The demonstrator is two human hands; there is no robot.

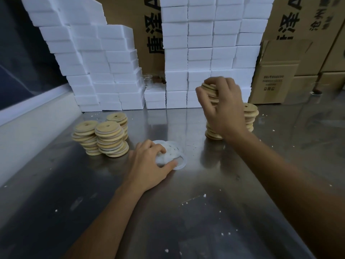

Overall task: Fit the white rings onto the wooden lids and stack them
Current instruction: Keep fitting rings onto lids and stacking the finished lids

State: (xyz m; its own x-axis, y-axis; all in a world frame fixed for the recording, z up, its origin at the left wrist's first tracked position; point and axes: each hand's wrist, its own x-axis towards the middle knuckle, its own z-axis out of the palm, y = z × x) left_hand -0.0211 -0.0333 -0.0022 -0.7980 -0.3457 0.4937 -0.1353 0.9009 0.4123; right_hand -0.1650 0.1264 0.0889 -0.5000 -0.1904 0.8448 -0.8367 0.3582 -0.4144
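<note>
Left hand (149,163) lies low on the steel bench (205,212), thumb and fingers pinched on a small heap of white rings (172,153) near the middle of the bench; one ring's edge pokes out to the right of the thumb. Right hand (223,107) is raised farther back on the right, fingers curled around a short stack of wooden lids (210,89) held above the bench. Below and behind that hand stand more bare lid stacks (250,116), partly hidden by the wrist. On the left, three leaning stacks of lids with white rings fitted (104,138) stand close together, touching one another. White foam blocks (201,53) are piled along the back, with cardboard boxes (280,75) behind and to the right. White crumbs dot the bench surface.
</note>
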